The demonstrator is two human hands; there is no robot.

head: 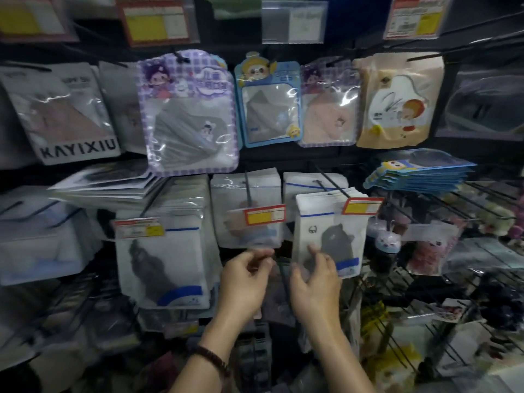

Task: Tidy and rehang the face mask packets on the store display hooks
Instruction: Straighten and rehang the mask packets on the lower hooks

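Right hand (314, 282) fingers pinch the lower corner of a white mask packet (326, 219) hanging on a black hook (333, 189). Left hand (243, 279) fingers are curled just below the middle packet stack (263, 191); blur, can't tell its grasp. Dim store wall, crowded hooks, price tags (265, 215).

packets (329, 234) on hooks (330, 185), hands (243, 282) below, price tag (360, 206) in front

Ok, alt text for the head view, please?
Two bare hands work at a dark store rack of hanging mask packets: the right hand pinches the lower corner of a white packet showing a black mask, the left hand curls just below the neighbouring white packet stack.
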